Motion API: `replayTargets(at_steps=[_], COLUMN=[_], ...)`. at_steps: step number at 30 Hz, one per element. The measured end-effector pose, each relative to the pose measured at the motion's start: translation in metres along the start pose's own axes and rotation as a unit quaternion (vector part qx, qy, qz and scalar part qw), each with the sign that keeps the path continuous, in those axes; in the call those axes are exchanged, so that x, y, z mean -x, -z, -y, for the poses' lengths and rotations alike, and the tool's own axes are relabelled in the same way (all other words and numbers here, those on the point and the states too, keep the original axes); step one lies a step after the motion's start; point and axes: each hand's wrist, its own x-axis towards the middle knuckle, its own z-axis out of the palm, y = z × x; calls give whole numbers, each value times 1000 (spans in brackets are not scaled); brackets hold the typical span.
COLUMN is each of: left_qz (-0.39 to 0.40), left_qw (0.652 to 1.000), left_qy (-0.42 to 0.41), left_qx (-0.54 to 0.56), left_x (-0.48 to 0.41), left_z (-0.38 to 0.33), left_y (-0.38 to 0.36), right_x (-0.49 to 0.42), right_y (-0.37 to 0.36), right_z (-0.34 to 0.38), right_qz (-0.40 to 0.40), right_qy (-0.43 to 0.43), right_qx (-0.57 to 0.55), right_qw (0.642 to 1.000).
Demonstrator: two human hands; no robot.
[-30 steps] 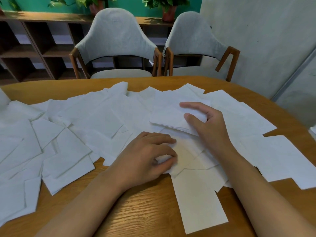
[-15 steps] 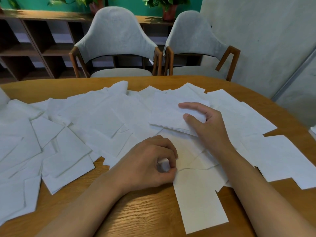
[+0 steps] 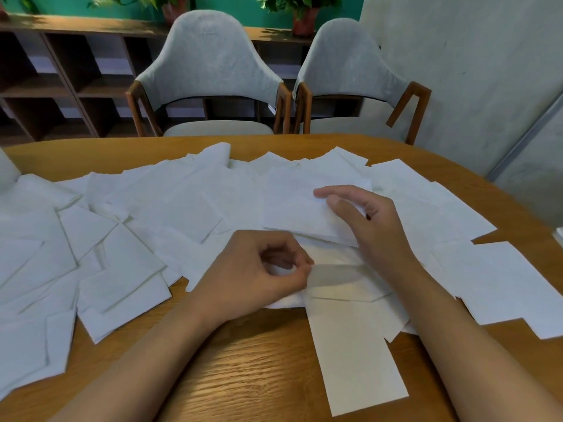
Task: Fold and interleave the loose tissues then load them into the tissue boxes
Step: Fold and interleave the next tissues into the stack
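Observation:
Several loose white tissues [image 3: 128, 239] lie spread over the wooden table [image 3: 249, 360]. My left hand [image 3: 259, 275] is curled near the table's middle and pinches the edge of a tissue [image 3: 338, 269], which is lifted and blurred to the hand's right. My right hand [image 3: 365, 226] holds a small folded stack of tissues [image 3: 292, 205] at its right end, thumb on top and index finger stretched over it. One long folded tissue [image 3: 359, 360] reaches toward me. No tissue box is clearly in view.
Two grey upholstered chairs [image 3: 213, 74] stand behind the table's far edge. A dark wooden shelf [image 3: 61, 74] with potted plants runs along the back wall. A white object [image 3: 6, 172] shows at the left edge, another at the right edge.
My left hand has curled its fingers and drawn a tissue edge up off the pile. My right hand has stayed on the folded stack.

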Motion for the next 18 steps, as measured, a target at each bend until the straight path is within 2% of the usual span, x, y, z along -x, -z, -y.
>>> replayTargets(at_steps=[4,6,9,11,13,18], left_qz=[-112,-158,-191,-189,-174,-130], left_qw=[991,984,978,977,980,989], left_qy=[-13,-27,-47,-47,-32,18], left_qx=[65,82,75,82,96,72], left_x=[-3,-4,-5,-6,-6,-6], left_z=[-2,-4,-5,-3,-3,0], left_y=[5,9,14,16,15,14], right_x=[10,15,16,15,14,10], right_y=[2,2,0,1,3,9], right_z=[8,10,10,9,12,21], right_qz=[55,78,58,33,10,-50], right_qy=[133,158,192,209,196,58], right_qx=[51,111,177,150,100,-35], right_qw=[988,978,964,966,975,996])
